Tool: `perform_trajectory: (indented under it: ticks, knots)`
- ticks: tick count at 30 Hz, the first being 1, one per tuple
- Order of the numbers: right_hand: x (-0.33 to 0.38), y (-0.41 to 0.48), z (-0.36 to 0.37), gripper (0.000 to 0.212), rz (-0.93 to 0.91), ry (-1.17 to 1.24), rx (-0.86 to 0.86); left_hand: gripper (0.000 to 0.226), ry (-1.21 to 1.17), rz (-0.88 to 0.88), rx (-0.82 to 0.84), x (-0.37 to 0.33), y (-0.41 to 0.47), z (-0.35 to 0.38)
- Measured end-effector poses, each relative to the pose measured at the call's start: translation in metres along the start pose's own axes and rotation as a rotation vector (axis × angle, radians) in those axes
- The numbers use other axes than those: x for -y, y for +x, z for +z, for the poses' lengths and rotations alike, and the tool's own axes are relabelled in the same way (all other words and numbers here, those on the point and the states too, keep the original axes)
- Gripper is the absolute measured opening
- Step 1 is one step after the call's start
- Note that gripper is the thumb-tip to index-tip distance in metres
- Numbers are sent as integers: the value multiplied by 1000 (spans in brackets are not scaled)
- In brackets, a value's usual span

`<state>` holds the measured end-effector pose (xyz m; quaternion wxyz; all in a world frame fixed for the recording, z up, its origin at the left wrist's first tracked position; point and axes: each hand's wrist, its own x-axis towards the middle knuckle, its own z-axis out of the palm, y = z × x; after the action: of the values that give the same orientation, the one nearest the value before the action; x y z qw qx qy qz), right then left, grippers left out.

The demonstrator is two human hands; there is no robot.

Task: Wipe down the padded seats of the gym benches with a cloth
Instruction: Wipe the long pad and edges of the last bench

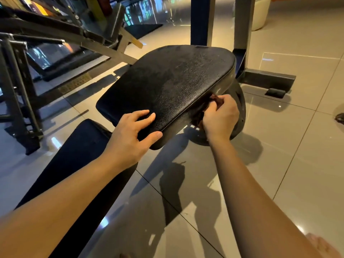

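A black padded bench seat fills the middle of the head view, its textured top streaked with damp marks. My left hand rests on the seat's near corner, fingers on top and thumb against the edge. My right hand grips a dark brown cloth pressed against the seat's right side edge. Most of the cloth is hidden under my fingers and the seat rim. A second black pad runs from below the seat toward the lower left.
A round black weight plate stands behind my right hand. Grey upright posts and a base foot stand at the back right. Other machine frames crowd the left. A shiny tiled floor lies around.
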<state>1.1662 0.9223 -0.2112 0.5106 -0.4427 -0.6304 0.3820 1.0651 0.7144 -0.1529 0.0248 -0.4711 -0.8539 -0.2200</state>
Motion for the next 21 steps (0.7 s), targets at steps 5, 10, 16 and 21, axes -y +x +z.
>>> perform_trajectory:
  ticks: [5,10,16,21]
  knots:
    - [12,-87,-2,3,-206,76,188,71,-8,19,-54,-3,-1,2]
    - [3,-36,-6,6,-233,32,110,65,-39,-9,-67,-3,2,7]
    - [15,-65,-3,3,-219,66,155,60,-44,-16,-81,2,-2,8]
    - [4,-49,-1,5,-346,-2,169,60,2,20,-141,-2,3,11]
